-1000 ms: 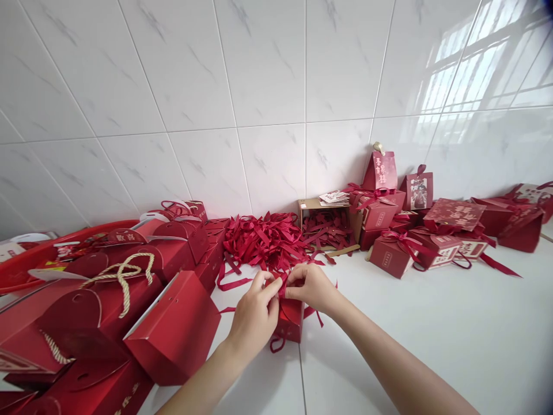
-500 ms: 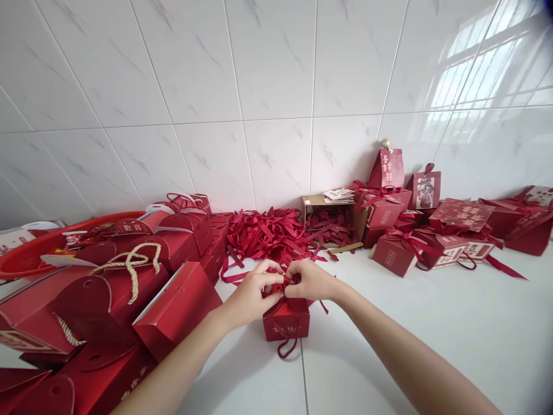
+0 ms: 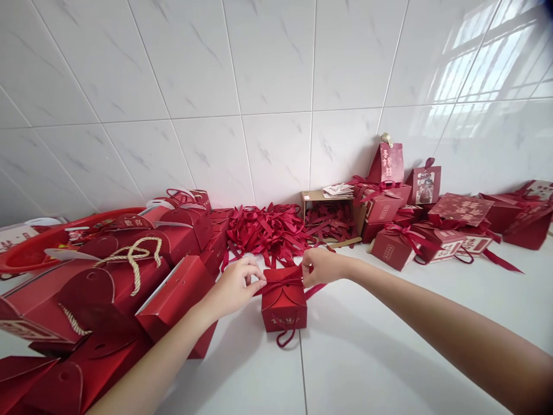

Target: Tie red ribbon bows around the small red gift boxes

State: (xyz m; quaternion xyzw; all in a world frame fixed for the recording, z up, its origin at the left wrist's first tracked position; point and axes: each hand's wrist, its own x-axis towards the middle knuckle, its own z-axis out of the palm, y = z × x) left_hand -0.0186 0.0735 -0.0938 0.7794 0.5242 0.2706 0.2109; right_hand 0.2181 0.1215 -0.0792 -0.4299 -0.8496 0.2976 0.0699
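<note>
L hand (image 3: 237, 288) pinched one side of a dark red ribbon (image 3: 283, 282) btwn thumb & fingers; R hand (image 3: 326, 266) gripped the other side. The ribbon ran across the top of a small red box (image 3: 283, 314), upright on the white table (image 3: 367, 351), w/ a cord (image 3: 285, 341) looped at its front. Behind lay a heap of loose ribbons (image 3: 268, 230), nr a carton (image 3: 315, 197). Bigger boxes (image 3: 108, 294) crowded the L; small tied boxes (image 3: 393, 251) sat R.

I have a dark-red ribbon (image 3: 283, 282) stretched across the flapped top of the small red box (image 3: 283, 305) standing upright before me.
</note>
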